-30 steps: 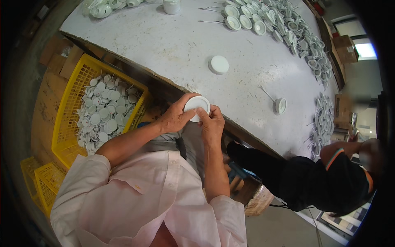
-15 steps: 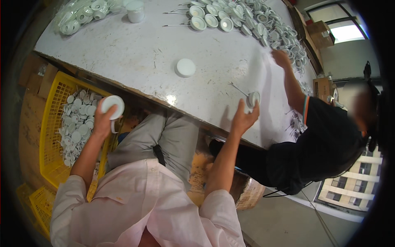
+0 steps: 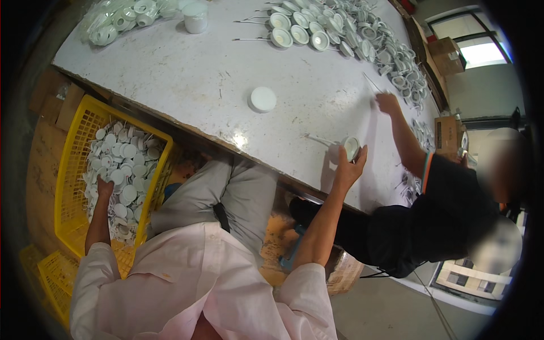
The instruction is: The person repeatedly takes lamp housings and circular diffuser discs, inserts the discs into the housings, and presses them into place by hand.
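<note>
My right hand (image 3: 349,168) grips a small round white lamp housing (image 3: 352,148) by its rim, just above the table's near right part. A thin wire lead (image 3: 321,139) sticks out from it to the left. Down in the yellow basket (image 3: 69,211), my left hand (image 3: 104,188) reaches among many white round lamp pieces (image 3: 130,151). Its fingertips blend into the heap, so whether it holds a piece is unclear. On the white table (image 3: 187,85) lies a single white round disc-shaped piece (image 3: 262,100), between both hands and farther off.
A big heap of wired lamp housings (image 3: 362,42) covers the table's far right side. At the far left lie a clear bag of white rings (image 3: 122,22) and a white tub (image 3: 195,20). A co-worker's hand (image 3: 389,103) works at the right, beside the heap.
My left hand has gone down into the basket; the white round piece it held no longer shows clearly. My right hand has shifted slightly right, still holding the lamp housing, now turned more face-up.
</note>
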